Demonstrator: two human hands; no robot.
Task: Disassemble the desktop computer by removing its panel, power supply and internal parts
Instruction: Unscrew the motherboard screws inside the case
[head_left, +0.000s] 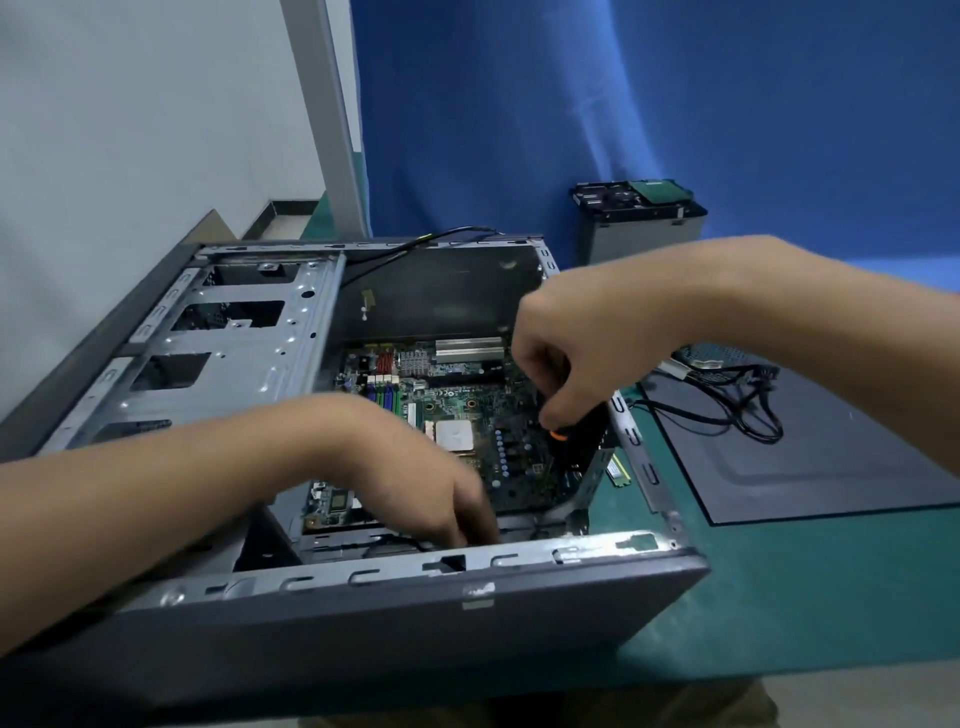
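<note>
The case (363, 618) lies on its side on the green bench (779, 587), open face up. Its long axis runs from lower right to upper left, with the drive cage (218, 353) at the upper-left end. The motherboard (457, 415) lies flat on the case floor, apparently still mounted.

The right hand (576, 353) is closed in a fist around the black-and-orange handle of a screwdriver (569, 428). The tool stands steeply, tip down toward the right part of the board; the tip itself is hidden. The left hand (415, 478) reaches in near the front wall with fingers curled downward. Motion blur prevents telling whether it holds anything.

Step in hand, by judgement: release of a motherboard screw.

- Keep the shaft in line with the screw axis. A tilted tip can slip onto nearby components.
- Press down firmly while turning.
- Steady the board or case with the free hand, clear of the tip.
- Lift each loosened screw out so that it does not drop under the board.

Already out of the case: the panel (810, 457) lies flat to the right, the power supply (722, 364) rests on its far edge with its cables, and a drive (641, 218) stands farther back.
</note>
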